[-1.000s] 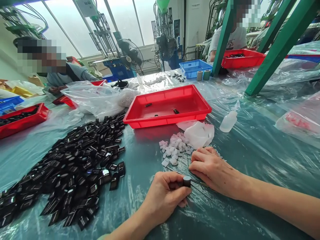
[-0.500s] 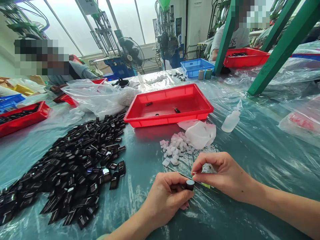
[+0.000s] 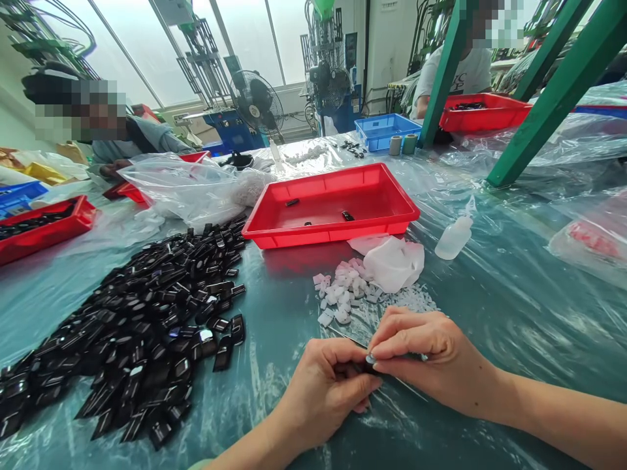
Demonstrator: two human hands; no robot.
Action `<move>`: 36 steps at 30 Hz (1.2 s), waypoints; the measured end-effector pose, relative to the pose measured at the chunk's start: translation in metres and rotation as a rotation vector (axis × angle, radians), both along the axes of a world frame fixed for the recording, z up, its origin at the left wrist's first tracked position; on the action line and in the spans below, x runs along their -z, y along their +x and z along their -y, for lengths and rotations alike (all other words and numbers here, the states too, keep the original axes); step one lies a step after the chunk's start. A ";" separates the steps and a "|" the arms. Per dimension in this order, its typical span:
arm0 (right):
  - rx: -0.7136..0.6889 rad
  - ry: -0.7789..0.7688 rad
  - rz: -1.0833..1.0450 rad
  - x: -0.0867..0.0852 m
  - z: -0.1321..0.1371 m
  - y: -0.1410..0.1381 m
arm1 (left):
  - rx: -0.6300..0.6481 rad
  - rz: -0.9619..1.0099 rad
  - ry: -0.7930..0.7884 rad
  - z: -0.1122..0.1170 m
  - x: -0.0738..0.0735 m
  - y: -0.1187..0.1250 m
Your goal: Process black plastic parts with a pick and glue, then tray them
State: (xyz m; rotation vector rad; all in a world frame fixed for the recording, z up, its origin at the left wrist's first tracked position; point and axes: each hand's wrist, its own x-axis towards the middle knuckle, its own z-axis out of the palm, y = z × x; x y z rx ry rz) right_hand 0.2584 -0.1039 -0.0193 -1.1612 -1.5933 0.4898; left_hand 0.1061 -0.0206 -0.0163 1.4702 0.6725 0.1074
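Observation:
My left hand [image 3: 326, 385] is closed round a small black part [image 3: 371, 367] with a pale oval end, mostly hidden by my fingers. The fingertips of my right hand [image 3: 421, 346] are pinched together at that pale end. Whatever sits between them is too small to make out. A thin metal rod [image 3: 347, 334] passes by both hands, partly covered by them. Just beyond lie a heap of small white and pinkish pieces [image 3: 343, 290] and a scatter of tiny clear bits [image 3: 416, 299]. To the left spreads a big pile of glossy black parts [image 3: 142, 326].
A red tray [image 3: 333, 235] holding a few black parts stands ahead. Beside it are a crumpled white plastic bag [image 3: 394, 264] and a translucent squeeze bottle [image 3: 453, 238]. Green posts [image 3: 553, 98] rise at the right. One co-worker [image 3: 142, 140] sits far left, another [image 3: 458, 72] behind the posts.
My right hand has moved slightly left and down, bringing its fingertips onto the pale end of the black part. My left hand has stayed almost still.

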 end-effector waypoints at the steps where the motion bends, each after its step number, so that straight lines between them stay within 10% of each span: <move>1: -0.004 0.006 0.002 0.000 0.000 0.000 | 0.002 0.000 -0.001 0.000 0.000 0.000; 28: 0.011 -0.053 0.185 -0.004 0.005 0.002 | -0.031 -0.033 0.000 0.001 -0.001 0.000; 36: 0.233 -0.072 0.454 0.002 -0.010 0.023 | -0.137 -0.041 -0.040 0.001 -0.003 0.005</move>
